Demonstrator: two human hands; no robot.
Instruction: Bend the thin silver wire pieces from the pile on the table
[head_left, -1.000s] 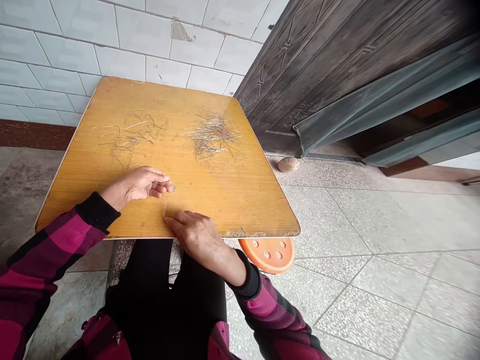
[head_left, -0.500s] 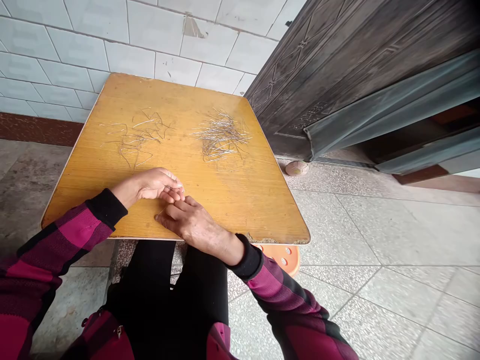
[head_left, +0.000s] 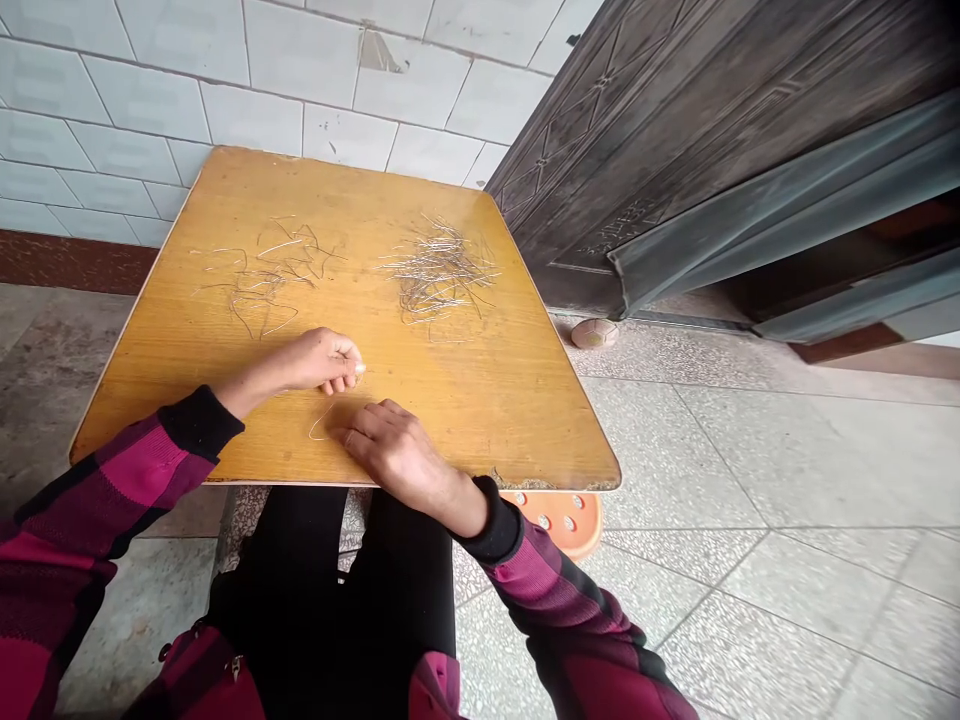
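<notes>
Left hand: the left hand (head_left: 321, 362) is curled above the yellow wood-veneer tabletop (head_left: 495, 420), fingers drawn in to a narrow closure, with something small and pale at the fingertips (head_left: 354, 372). Too small to tell whether it is a wire end, a nail or nothing held.

Right hand: the right hand (head_left: 399, 450) lies low on the tabletop, palm down and fingers loosely spread, holding nothing that shows.

Loose piece: a thin bent silver wire (head_left: 319, 424) lies on the tabletop, near the person, just beside the right hand's fingertips and below the left hand.

Far left: a tangled heap of bent thin wire (head_left: 270, 275) lies apart from the hands.

Far right: a heap of straighter silver wire pieces (head_left: 439, 272) sits well apart from the tangled heap.

Edges: the near edge of the tabletop runs just below the right hand and is chipped towards the right corner. The hands sit left of centre.

Open room: bare tabletop lies to the right of the hands and between them and both heaps.

Around: an orange round stool (head_left: 570, 520) shows beyond the near right corner, a white tiled wall (head_left: 247, 90) stands at the far side, and a dark metal door (head_left: 675, 150) stands to the right.
</notes>
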